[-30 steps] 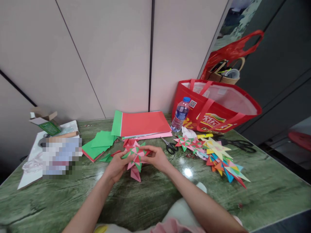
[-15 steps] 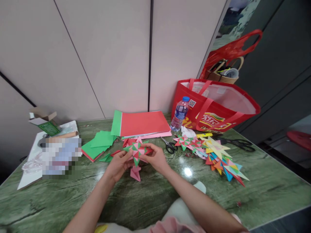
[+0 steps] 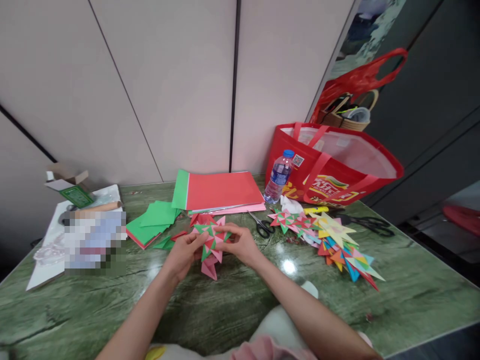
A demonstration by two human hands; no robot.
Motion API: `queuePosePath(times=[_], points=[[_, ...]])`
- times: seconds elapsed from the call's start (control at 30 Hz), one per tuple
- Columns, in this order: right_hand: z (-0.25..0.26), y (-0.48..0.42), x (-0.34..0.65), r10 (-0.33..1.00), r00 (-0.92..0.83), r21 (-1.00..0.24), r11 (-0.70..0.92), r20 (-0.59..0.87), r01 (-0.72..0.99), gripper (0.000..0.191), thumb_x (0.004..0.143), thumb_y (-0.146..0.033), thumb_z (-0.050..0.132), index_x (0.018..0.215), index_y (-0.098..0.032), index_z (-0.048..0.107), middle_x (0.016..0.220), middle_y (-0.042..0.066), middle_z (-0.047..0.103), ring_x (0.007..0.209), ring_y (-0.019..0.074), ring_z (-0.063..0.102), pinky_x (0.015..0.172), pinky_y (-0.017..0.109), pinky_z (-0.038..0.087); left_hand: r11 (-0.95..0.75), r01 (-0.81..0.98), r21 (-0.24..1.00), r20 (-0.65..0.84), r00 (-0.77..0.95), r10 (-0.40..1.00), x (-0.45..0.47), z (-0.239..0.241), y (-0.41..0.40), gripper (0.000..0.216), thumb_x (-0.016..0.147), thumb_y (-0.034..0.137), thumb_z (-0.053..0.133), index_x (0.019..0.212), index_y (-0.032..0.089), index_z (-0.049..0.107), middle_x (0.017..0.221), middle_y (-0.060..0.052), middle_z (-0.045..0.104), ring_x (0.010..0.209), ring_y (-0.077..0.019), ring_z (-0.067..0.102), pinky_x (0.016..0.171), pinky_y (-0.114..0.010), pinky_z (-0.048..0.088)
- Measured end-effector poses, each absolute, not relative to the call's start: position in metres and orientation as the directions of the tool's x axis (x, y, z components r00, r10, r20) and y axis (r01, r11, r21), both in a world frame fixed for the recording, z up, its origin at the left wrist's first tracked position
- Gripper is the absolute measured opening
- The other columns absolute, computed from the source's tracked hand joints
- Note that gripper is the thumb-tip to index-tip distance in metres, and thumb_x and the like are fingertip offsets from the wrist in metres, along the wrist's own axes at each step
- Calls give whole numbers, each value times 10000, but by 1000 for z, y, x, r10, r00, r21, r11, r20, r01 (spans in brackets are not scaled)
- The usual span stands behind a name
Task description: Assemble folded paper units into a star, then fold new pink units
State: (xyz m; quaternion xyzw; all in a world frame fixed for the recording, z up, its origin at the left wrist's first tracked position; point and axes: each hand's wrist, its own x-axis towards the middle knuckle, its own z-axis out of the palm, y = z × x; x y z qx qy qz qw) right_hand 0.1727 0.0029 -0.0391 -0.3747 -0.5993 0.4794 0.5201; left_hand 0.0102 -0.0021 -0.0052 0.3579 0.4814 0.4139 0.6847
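Between my two hands is an origami star (image 3: 212, 239) of folded red, green and pink paper, held just above the table. My left hand (image 3: 184, 255) pinches its left side with thumb and fingers. On the right side, my right hand (image 3: 240, 245) grips it, fingers on the upper edge and thumb lower down. A pink folded piece (image 3: 209, 269) lies below the star, partly covered by it. Red folded paper (image 3: 201, 219) shows behind the star. Green folded pieces (image 3: 164, 243) lie just left of my left hand.
Green paper squares (image 3: 159, 215) and a stack of coloured sheets (image 3: 225, 191) lie behind my hands. Scissors (image 3: 264, 228), a water bottle (image 3: 278, 177) and a red bag (image 3: 330, 165) stand or lie to the right, near finished paper stars (image 3: 337, 230). A small box (image 3: 73, 190) is far left.
The star has turned in my fingers, so its points and colours face differently. Both hands stay in nearly the same place, still holding it.
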Motion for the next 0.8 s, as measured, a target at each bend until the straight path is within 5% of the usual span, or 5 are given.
queuePosePath(times=[0.3,0.6,0.8], points=[[-31,-3,169,918,-72,-917,394,390,62,287,598,-274,754,879,-236,704,860,28,601,781,159,563,686,266,442,449,-386,806,-369,265,891,12,-4,-2,228,575,272,770,708,117,670,635,-33,670,556,-116,584,570,-233,491],[-33,-1,172,939,-83,-941,338,335,27,366,608,-298,736,965,-243,671,901,28,592,796,160,537,641,243,439,264,-226,938,-229,166,959,16,3,-9,232,545,243,778,721,117,695,699,-52,695,597,-127,590,571,-207,448],[-30,-3,172,955,-53,-956,293,292,20,366,582,-291,753,934,-216,688,810,9,606,685,136,520,562,230,404,311,-274,910,-257,216,942,15,7,-7,228,568,305,763,671,117,685,646,-40,678,555,-119,576,540,-215,458]])
